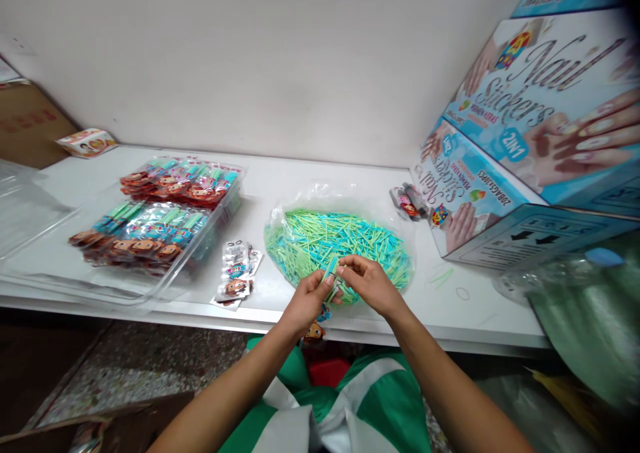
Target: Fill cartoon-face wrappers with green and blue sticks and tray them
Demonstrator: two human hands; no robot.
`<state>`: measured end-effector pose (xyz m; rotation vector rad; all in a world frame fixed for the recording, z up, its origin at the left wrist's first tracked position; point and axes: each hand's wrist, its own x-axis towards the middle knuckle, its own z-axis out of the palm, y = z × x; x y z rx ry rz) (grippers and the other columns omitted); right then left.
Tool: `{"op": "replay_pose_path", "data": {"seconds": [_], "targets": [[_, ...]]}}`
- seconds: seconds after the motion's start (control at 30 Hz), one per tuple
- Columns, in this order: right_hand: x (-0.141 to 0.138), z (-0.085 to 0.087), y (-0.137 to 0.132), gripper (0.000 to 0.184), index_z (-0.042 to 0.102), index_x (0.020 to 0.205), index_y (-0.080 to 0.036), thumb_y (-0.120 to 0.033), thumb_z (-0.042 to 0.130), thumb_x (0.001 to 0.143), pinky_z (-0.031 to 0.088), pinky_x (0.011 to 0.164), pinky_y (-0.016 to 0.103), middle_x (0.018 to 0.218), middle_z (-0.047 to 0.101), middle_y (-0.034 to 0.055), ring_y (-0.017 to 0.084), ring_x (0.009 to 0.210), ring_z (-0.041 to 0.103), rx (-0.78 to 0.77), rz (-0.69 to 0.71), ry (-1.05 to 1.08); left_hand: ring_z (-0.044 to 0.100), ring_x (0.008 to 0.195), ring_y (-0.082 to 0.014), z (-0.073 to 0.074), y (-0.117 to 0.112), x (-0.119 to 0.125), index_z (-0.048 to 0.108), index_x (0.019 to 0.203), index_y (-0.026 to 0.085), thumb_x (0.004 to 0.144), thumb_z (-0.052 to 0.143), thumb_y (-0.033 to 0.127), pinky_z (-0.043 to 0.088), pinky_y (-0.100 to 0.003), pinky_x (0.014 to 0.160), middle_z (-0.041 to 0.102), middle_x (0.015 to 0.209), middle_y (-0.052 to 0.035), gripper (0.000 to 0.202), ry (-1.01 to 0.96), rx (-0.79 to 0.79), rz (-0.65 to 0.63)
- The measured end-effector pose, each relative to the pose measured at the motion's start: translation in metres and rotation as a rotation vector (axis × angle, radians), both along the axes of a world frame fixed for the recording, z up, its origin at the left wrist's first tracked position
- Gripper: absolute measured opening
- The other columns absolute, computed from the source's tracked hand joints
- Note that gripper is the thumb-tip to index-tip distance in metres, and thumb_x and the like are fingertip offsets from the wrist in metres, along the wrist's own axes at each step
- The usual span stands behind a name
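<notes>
My left hand [309, 301] is closed around a small printed packet [316, 332] with a cartoon face at its lower end. Short green and blue sticks [331, 266] stand up between the left thumb and fingers. My right hand [367, 281] meets the left from the other side, its thumb and fingertips pinched at the packet's top; exactly what they grip is hidden. Both hands are over the front edge of a clear plastic bag [407, 240] heaped with loose green and blue sticks [345, 233]. Left of it lie several flat, silvery printed packets [236, 270].
Clear plastic trays [197, 263] at left hold rows of filled packets [145, 230]. Nail sticker boxes [545, 113] are stacked at right, beside a clear bottle [555, 276]. Small packets [407, 201], loose sticks [443, 278] and a rubber band [463, 294] lie on the white table [350, 323].
</notes>
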<state>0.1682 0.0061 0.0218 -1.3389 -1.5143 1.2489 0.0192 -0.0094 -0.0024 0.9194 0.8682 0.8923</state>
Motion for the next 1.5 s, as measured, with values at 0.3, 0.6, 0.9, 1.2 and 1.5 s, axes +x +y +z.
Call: {"op": "replay_pose_path", "data": {"seconds": [0.3, 0.6, 0.9, 1.2, 1.5], "targets": [[-0.0013, -0.003, 0.0027, 0.009, 0.054, 0.078, -0.018, -0.024, 0.048, 0.076, 0.038, 0.056, 0.024, 0.063, 0.05, -0.0036, 0.011, 0.057, 0.046, 0.101, -0.023, -0.182, 0.058, 0.057, -0.0102, -0.0016, -0.0014, 0.0006, 0.054, 0.08, 0.015, 0.079, 0.057, 0.046, 0.041, -0.021, 0.057, 0.061, 0.069, -0.0008, 0.031, -0.044, -0.03, -0.025], [-0.0027, -0.003, -0.001, 0.018, 0.058, 0.088, -0.018, -0.032, 0.051, 0.079, 0.038, 0.057, 0.025, 0.065, 0.052, -0.0029, 0.012, 0.059, 0.047, 0.097, -0.05, -0.148, 0.058, 0.055, -0.0114, -0.0015, 0.0, 0.0007, 0.058, 0.081, 0.013, 0.075, 0.06, 0.05, 0.042, -0.023, 0.06, 0.061, 0.066, -0.0009, 0.037, -0.049, -0.046, -0.003], [-0.0041, -0.0036, 0.0005, 0.013, 0.055, 0.077, -0.019, -0.031, 0.051, 0.08, 0.038, 0.054, 0.024, 0.062, 0.05, -0.0042, 0.01, 0.054, 0.046, 0.122, -0.052, -0.182, 0.058, 0.055, -0.0117, -0.0009, -0.0019, 0.0013, 0.06, 0.083, 0.013, 0.076, 0.061, 0.047, 0.042, -0.022, 0.058, 0.062, 0.066, -0.0016, 0.035, -0.06, -0.049, -0.005], [-0.0061, 0.0018, -0.0016, 0.01, 0.056, 0.079, -0.02, -0.022, 0.046, 0.078, 0.041, 0.053, 0.022, 0.07, 0.057, -0.0022, 0.011, 0.057, 0.052, 0.093, -0.039, -0.132, 0.057, 0.053, -0.0117, -0.0071, -0.0008, 0.0025, 0.059, 0.081, 0.013, 0.075, 0.061, 0.048, 0.043, -0.023, 0.059, 0.06, 0.063, -0.0004, 0.035, -0.103, -0.06, -0.014], [-0.0079, 0.0007, -0.0021, 0.013, 0.055, 0.079, -0.02, -0.03, 0.048, 0.082, 0.039, 0.052, 0.022, 0.066, 0.053, -0.0031, 0.011, 0.056, 0.049, 0.107, -0.06, -0.153, 0.057, 0.055, -0.0112, -0.0035, -0.0023, -0.0003, 0.056, 0.074, 0.014, 0.075, 0.061, 0.048, 0.041, -0.022, 0.058, 0.059, 0.061, -0.0004, 0.034, -0.083, -0.017, -0.016]]}}
